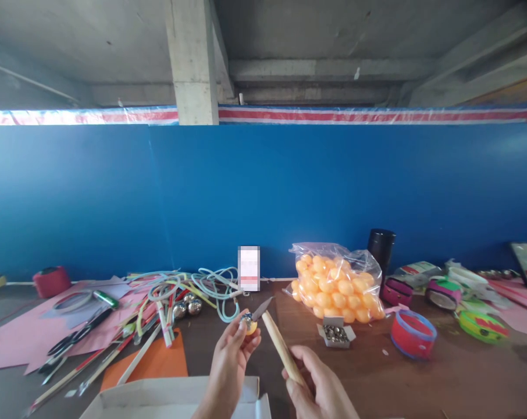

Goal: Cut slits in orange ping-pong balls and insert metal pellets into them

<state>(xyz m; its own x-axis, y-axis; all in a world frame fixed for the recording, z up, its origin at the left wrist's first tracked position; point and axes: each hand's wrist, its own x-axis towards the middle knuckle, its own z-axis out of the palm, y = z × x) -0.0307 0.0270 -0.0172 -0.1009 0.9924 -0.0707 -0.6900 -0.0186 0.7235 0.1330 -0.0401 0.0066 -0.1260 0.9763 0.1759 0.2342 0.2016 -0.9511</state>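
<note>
My left hand [232,358] pinches a small orange, rounded piece [249,326] with a shiny silver and blue part on it; its kind is hard to make out. My right hand [311,381] is wrapped around the pale wooden handle of a hammer [283,352]. The hammer's dark, tapered metal head lies right beside the orange piece; whether they touch, I cannot tell. Behind my right hand stands a small open box [335,336] filled with shiny metal bits. Farther back is a clear plastic bag [337,288] full of orange balls.
An open white box [180,387] sits at the front. Left lie light-blue cords [220,279], steel balls [187,305], scissors [78,337] and pink paper [23,340]. A red-blue tape roll [414,334], a black cylinder [380,250] and a phone [526,265] are at right.
</note>
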